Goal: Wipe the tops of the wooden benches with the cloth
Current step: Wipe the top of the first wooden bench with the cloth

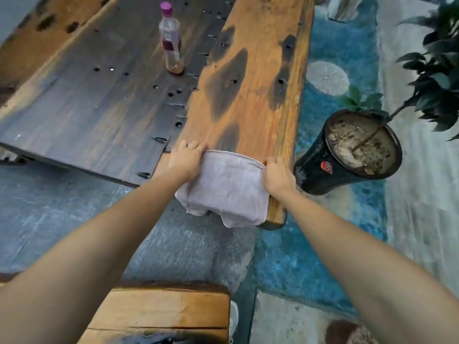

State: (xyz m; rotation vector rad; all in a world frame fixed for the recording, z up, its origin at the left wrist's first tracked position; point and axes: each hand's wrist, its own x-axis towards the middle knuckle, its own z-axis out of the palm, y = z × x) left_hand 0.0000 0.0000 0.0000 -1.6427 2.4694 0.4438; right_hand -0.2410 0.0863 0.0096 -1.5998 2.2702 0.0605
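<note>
Now I have my left hand (185, 161) and right hand (278, 176) each pinching the cloth's (227, 187) far corners, spread over the bench's (250, 90) near end. Its slack overhangs that edge; pulling back could drag it off onto the floor.

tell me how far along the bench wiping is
Early, by the look of it. Both hands, left hand and right hand, hold the cloth spread on the near end of the long bench. Its top beyond the cloth looks unwiped, though that is hard to tell. The near bench looks wet, possibly done.
</note>
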